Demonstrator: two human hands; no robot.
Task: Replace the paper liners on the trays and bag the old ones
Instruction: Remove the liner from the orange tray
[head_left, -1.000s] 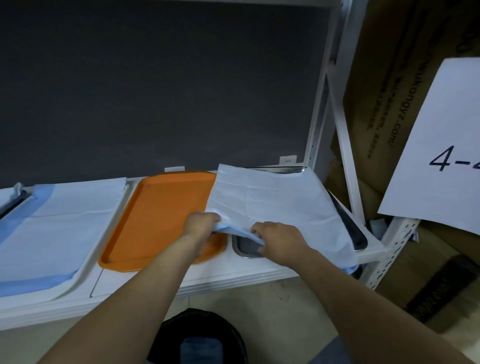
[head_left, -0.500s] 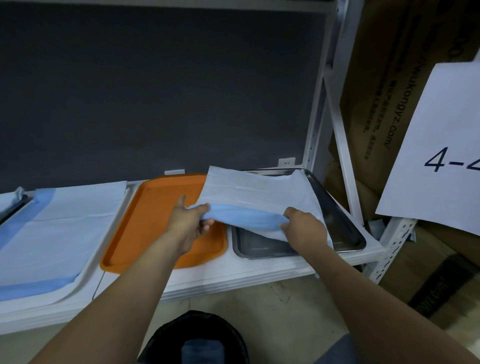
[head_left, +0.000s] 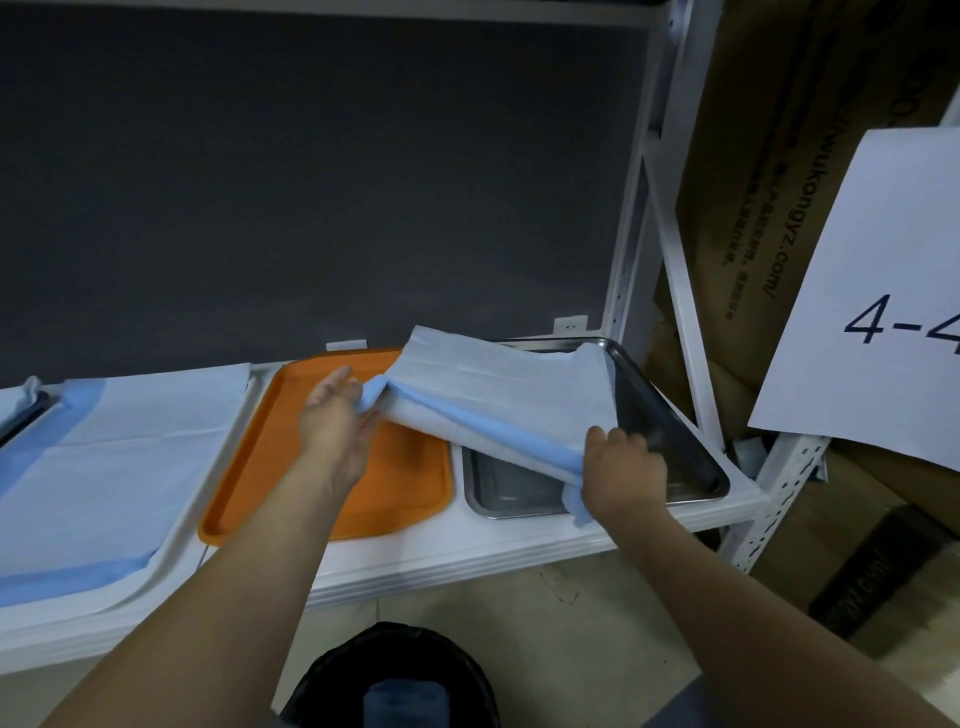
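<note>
1. Head view, hands: the left hand (head_left: 335, 421) pinches the left corner of a paper liner (head_left: 509, 395) between thumb and fingers. The right hand (head_left: 623, 470) has its fingers curled around the same sheet's near right edge. So both hands are gripping the liner.
2. Head view, the liner: it hangs partly lifted over the steel tray (head_left: 675, 441). Its far edge rests at the tray's back rim, and its left corner is raised above the orange tray (head_left: 405, 483). The white face is up and the blue underside shows along the near fold. I cannot tell from this moment whether the sheet is coming off or going on.
3. Head view, the other trays on the shelf (head_left: 519, 543): the orange tray is bare, with no liner in it. The white tray (head_left: 210, 483) to its left carries a flat white-and-blue liner (head_left: 114, 467). At the far left edge, 1 more lined tray is only partly in view.
4. Head view, the floor: a black bin bag (head_left: 457, 670) stands open below the shelf with something blue (head_left: 402, 701) inside, probably an old liner.
5. Progress, as a judgement: roughly midway. At least 1 tray looks finished, the steel tray is in hand, and the orange tray needs a sheet. If this liner is an old one, it has yet to go into the bag.
</note>
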